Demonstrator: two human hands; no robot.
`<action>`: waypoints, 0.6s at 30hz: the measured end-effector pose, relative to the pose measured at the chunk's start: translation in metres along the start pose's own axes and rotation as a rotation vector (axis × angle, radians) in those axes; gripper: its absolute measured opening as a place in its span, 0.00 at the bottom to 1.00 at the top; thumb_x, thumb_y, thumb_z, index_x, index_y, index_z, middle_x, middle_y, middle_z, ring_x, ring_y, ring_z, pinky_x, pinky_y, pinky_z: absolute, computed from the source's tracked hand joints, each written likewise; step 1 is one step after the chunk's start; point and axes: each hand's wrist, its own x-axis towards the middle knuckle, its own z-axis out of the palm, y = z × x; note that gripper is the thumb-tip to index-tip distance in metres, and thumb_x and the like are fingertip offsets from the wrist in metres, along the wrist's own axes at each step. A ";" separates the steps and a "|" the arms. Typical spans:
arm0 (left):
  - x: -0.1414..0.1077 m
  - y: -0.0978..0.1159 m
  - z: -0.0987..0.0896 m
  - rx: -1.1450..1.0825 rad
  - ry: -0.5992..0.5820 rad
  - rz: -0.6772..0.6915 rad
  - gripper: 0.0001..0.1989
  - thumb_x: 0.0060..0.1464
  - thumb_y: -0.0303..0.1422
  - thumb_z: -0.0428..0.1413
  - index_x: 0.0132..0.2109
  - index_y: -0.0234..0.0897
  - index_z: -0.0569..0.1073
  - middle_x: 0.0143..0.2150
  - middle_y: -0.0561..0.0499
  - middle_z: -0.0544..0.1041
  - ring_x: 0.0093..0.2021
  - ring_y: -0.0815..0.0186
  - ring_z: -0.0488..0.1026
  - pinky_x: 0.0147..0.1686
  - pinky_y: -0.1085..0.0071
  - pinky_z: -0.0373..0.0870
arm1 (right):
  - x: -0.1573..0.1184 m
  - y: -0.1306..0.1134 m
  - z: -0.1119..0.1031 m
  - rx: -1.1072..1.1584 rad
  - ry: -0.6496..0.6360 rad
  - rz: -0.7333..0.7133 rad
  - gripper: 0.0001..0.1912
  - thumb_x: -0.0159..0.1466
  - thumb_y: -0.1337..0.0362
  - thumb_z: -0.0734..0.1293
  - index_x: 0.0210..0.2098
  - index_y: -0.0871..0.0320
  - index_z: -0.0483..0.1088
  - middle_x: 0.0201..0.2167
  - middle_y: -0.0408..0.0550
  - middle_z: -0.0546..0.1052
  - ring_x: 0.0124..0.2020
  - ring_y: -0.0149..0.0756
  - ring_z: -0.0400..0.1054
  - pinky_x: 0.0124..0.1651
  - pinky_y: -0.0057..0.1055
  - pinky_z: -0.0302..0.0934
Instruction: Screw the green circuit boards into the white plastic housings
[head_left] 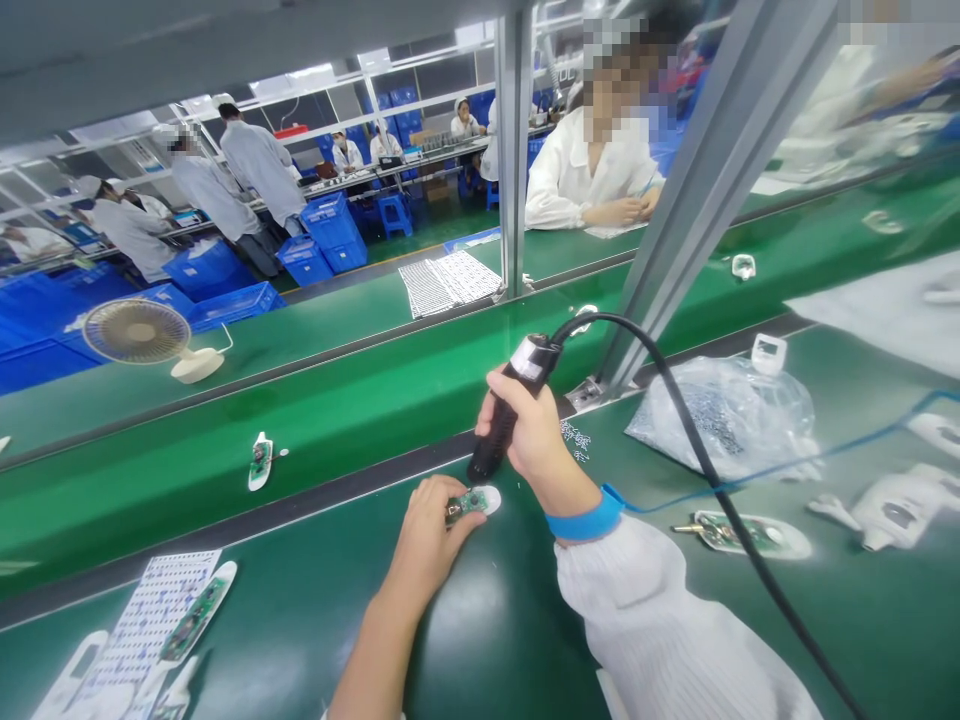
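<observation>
My right hand (534,425) is wrapped round a black corded electric screwdriver (496,437), which points down and to the left. A blue wrist strap (586,515) circles that wrist. Just below the tool's tip, my left hand (433,522) grips a small white plastic housing (490,499) with a green circuit board (469,502) in it, close to the bench. Whether the tip touches the board I cannot tell. Right of my right hand lies a scatter of small screws (576,440).
A clear plastic bag of screws (716,415) sits at the right, near another board in its housing (750,534) and white plastic parts (900,505). Printed sheets (154,610) lie at lower left. A green conveyor belt (360,390) runs behind, below metal posts. A co-worker (596,175) sits across.
</observation>
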 end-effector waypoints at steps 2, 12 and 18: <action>0.001 -0.001 0.001 -0.022 0.024 0.001 0.09 0.60 0.37 0.62 0.43 0.40 0.70 0.44 0.48 0.77 0.45 0.57 0.75 0.45 0.60 0.71 | 0.000 0.001 0.000 0.017 -0.004 -0.031 0.12 0.57 0.59 0.73 0.30 0.56 0.68 0.14 0.38 0.70 0.14 0.33 0.63 0.19 0.30 0.61; 0.001 -0.007 0.005 -0.094 0.093 -0.082 0.12 0.58 0.41 0.62 0.42 0.41 0.69 0.43 0.48 0.78 0.42 0.57 0.76 0.42 0.61 0.72 | 0.000 0.001 -0.002 0.125 0.015 -0.139 0.11 0.58 0.58 0.71 0.31 0.55 0.65 0.14 0.38 0.69 0.13 0.33 0.63 0.19 0.30 0.61; 0.003 -0.006 0.005 -0.044 0.084 0.014 0.11 0.57 0.37 0.65 0.39 0.40 0.70 0.41 0.48 0.78 0.43 0.57 0.76 0.41 0.61 0.72 | 0.003 -0.005 -0.008 0.159 -0.102 -0.213 0.10 0.60 0.57 0.68 0.33 0.54 0.65 0.16 0.38 0.72 0.15 0.33 0.63 0.20 0.30 0.62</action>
